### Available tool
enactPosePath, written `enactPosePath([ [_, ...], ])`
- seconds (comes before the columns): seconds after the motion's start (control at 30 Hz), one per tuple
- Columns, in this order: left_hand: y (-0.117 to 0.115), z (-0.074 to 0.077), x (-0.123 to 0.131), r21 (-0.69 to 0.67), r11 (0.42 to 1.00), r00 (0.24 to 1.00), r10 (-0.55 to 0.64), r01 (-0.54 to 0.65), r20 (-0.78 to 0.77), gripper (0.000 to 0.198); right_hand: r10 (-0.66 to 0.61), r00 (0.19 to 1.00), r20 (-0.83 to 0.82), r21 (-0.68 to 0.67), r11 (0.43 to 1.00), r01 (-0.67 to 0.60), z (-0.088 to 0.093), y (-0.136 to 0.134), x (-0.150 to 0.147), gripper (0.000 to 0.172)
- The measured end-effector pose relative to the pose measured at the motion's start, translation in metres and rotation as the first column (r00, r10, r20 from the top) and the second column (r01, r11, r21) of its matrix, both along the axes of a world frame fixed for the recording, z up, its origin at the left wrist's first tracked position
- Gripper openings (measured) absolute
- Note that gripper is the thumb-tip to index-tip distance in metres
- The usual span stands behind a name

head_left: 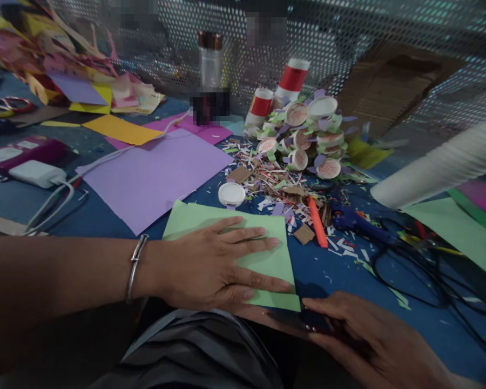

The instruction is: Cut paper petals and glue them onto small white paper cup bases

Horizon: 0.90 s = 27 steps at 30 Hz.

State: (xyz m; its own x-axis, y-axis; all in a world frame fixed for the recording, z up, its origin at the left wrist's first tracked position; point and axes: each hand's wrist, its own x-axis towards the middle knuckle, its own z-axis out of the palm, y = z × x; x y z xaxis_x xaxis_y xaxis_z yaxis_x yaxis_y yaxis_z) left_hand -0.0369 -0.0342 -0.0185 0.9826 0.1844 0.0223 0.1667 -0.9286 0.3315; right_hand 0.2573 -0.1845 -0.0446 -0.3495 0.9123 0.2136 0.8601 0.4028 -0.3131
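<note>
My left hand lies flat with its fingers spread on a folded light green paper near the table's front edge. A silver bangle is on that wrist. At the lower right, my right hand is closed round a small dark tool, whose tip meets the paper's lower right corner. The exact kind of tool is hard to make out. Just behind the green paper sits a round white lid.
A purple sheet lies left of centre. Paper cups, a pile of small discs and scraps stand behind. To the right are a blue glue gun, black cable and a leaning white cup stack. An orange cutter lies nearby.
</note>
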Motion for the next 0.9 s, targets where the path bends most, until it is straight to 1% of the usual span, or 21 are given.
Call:
enactPosePath([
  [0.17, 0.0, 0.0, 0.0, 0.003, 1.0, 1.0, 0.0, 0.0, -0.013, 0.047, 0.003, 0.997, -0.072, -0.105, 0.994, -0.01, 0.002, 0.004, -0.005, 0.027],
  [0.27, 0.0, 0.0, 0.0, -0.005, 1.0, 1.0, -0.003, 0.003, 0.014, 0.046, -0.002, 0.997, -0.074, -0.128, 0.992, -0.007, 0.005, 0.008, -0.009, 0.026],
  [0.5, 0.001, 0.002, 0.0, -0.018, 1.0, 1.0, -0.016, 0.017, 0.017, 0.047, 0.03, 0.997, -0.073, -0.098, 0.995, -0.037, 0.006, 0.011, -0.011, 0.024],
  [0.77, 0.003, 0.004, 0.0, -0.034, 0.999, 0.999, -0.018, 0.016, -0.032, 0.049, 0.007, 0.998, -0.061, -0.034, 0.999, -0.009, 0.002, 0.006, -0.006, 0.024],
  [0.9, 0.003, 0.004, -0.001, -0.021, 1.0, 1.0, -0.014, 0.014, -0.022, 0.049, -0.017, 0.995, -0.094, -0.045, 0.999, 0.013, 0.001, 0.004, -0.006, 0.024],
])
